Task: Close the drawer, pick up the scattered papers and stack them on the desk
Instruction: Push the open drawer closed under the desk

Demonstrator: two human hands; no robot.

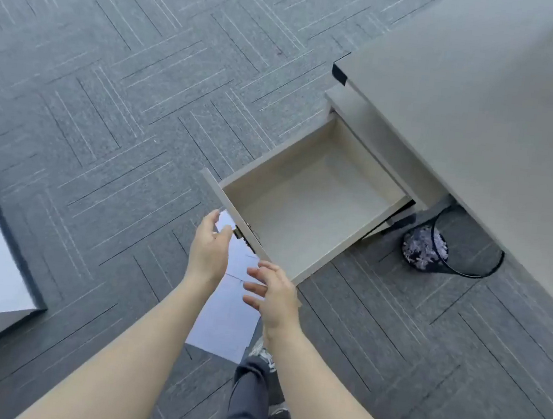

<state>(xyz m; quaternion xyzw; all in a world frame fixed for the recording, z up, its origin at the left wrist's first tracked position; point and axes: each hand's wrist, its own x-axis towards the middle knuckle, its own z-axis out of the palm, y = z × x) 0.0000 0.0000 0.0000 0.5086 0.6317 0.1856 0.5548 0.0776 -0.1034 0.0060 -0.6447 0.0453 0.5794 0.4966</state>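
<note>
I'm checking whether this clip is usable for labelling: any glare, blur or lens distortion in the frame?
Head view: the papers on the floor are washed out to a bluish-white sheen; wide-angle bending bows the desk edge; the left hand and right hand look slightly soft, the open drawer evenly lit and readable.

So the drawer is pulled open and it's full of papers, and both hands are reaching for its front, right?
Not quite. The drawer is pulled open, but the head view shows it empty inside, just a bare bottom. The papers lie on the carpet below the arms. The rest is right: the left hand and right hand are both at the drawer's front, open.
</note>
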